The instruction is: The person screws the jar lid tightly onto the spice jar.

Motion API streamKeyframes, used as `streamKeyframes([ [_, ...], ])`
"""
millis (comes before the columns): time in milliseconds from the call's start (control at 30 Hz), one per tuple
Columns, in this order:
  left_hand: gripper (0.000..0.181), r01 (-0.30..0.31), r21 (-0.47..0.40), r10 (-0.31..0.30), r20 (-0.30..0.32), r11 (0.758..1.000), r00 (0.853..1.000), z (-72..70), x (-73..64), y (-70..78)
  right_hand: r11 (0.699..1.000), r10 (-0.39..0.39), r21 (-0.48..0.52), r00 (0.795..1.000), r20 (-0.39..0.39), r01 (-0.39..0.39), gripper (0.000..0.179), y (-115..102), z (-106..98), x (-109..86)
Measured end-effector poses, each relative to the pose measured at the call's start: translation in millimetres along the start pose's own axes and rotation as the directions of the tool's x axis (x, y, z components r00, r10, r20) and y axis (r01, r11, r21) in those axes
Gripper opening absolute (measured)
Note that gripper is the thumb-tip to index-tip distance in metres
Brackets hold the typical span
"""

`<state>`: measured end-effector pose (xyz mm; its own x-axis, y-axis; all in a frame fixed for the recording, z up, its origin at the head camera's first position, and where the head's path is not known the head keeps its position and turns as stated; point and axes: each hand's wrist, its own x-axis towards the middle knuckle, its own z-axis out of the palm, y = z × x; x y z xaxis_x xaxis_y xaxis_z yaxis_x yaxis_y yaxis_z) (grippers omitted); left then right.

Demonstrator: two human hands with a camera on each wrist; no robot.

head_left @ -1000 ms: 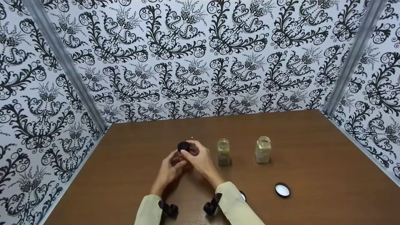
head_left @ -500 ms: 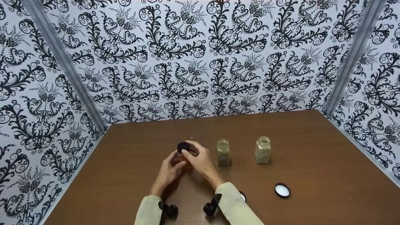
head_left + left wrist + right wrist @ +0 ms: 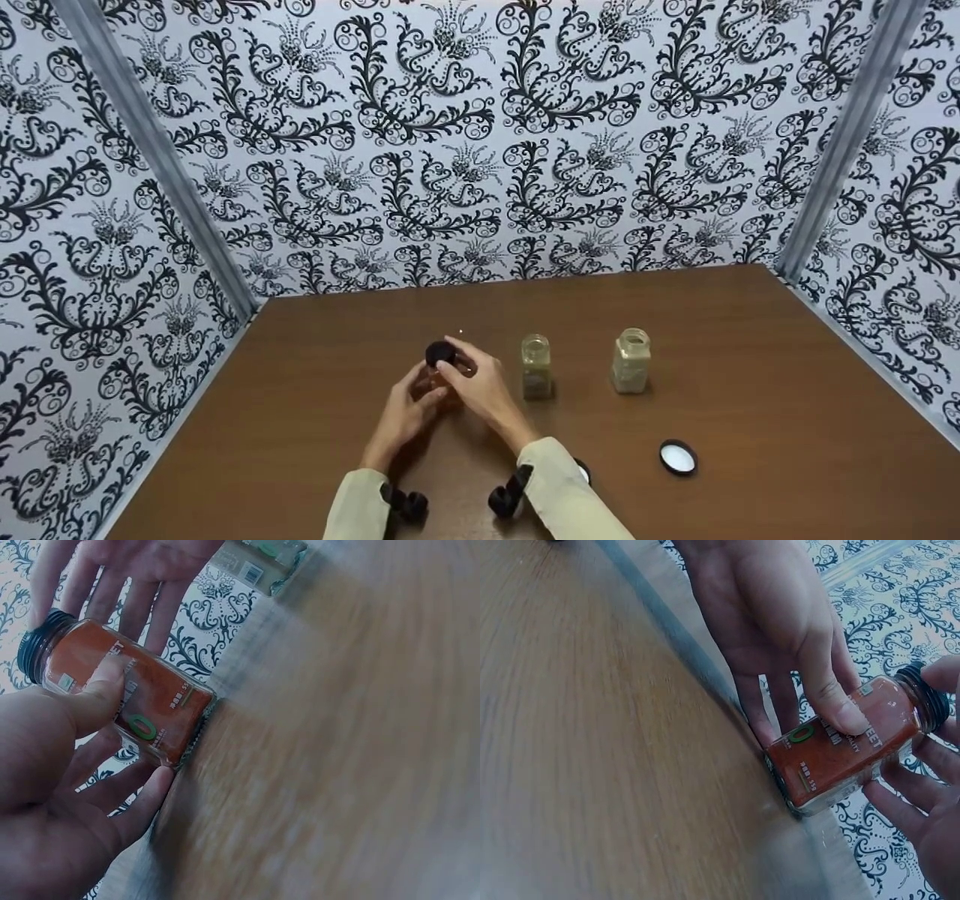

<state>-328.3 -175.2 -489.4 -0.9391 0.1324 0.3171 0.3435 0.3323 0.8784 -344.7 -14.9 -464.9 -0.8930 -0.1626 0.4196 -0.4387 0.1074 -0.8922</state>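
A squarish glass spice jar (image 3: 142, 690) of orange-red powder, its black lid (image 3: 440, 352) on top, stands upright on the wooden table between both hands. My left hand (image 3: 407, 412) wraps the jar's body, thumb across the printed label in the left wrist view. At the lid, my right hand (image 3: 480, 382) pinches the rim with thumb and fingers. From the head, the fingers hide most of the jar. To the right stands a lidless jar of greenish powder (image 3: 536, 380); farther right is another lidless jar with paler contents (image 3: 631, 369).
On the right of the table (image 3: 750, 375) lies a black lid (image 3: 678, 457), white inside facing up. A second loose lid (image 3: 583, 471) peeks out from behind my right sleeve (image 3: 566, 487). Patterned walls (image 3: 465, 150) enclose the back and sides.
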Motion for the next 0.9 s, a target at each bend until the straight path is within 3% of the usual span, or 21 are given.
streamKeyframes([
  [367,0.059,0.007,-0.009,-0.006,0.022,1.0,1.0,-0.5,-0.6,-0.4,0.99,-0.029,0.141,1.0,-0.009,0.03,0.04,2.5,2.9,0.9],
  [600,0.058,-0.009,-0.005,0.009,0.018,1.0,1.0,-0.1,-0.5,-0.5,0.999,-0.001,0.032,1.0,0.016,0.001,0.046,1.9,-0.2,0.8],
  [900,0.056,-0.021,0.019,0.021,0.014,1.0,1.0,-0.7,1.6,-2.7,0.997,0.022,0.079,1.0,0.015,-0.023,0.04,0.1,0.7,1.7],
])
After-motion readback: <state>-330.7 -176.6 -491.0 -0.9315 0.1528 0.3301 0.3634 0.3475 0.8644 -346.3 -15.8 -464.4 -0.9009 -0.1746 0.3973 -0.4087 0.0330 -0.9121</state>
